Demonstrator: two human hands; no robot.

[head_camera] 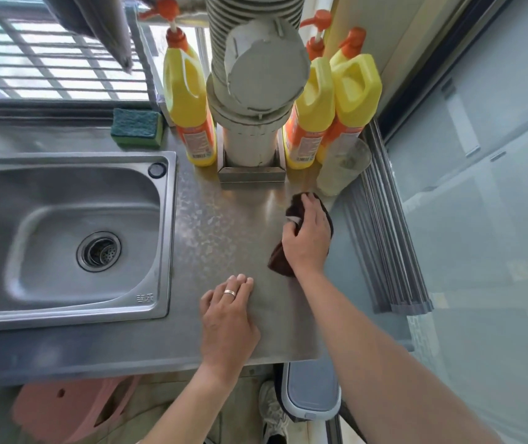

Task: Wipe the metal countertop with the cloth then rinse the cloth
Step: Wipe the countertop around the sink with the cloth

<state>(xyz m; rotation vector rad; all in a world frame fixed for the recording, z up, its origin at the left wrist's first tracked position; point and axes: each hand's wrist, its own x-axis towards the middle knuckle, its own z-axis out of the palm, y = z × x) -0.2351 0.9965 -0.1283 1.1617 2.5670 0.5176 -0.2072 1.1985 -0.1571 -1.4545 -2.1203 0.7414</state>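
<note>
A dark brown cloth (pixel 280 257) lies on the metal countertop (pixel 224 225), right of the sink. My right hand (pixel 309 237) lies on top of the cloth, with the thumb and fingers curled round its folds, pressing it onto the metal near the counter's right edge. Parts of the cloth stick out above and below the hand. My left hand (pixel 227 318) rests flat on the countertop near the front edge, fingers straight, a ring on one finger. It holds nothing.
The steel sink (pixel 63 238) with its drain lies to the left. Three yellow detergent bottles (pixel 188 100) flank a grey ribbed pipe (pixel 253 91) at the back. A clear cup (pixel 341 169) stands just beyond the cloth. A green sponge (pixel 136 126) sits behind the sink. A rolled rack (pixel 387 238) lines the right edge.
</note>
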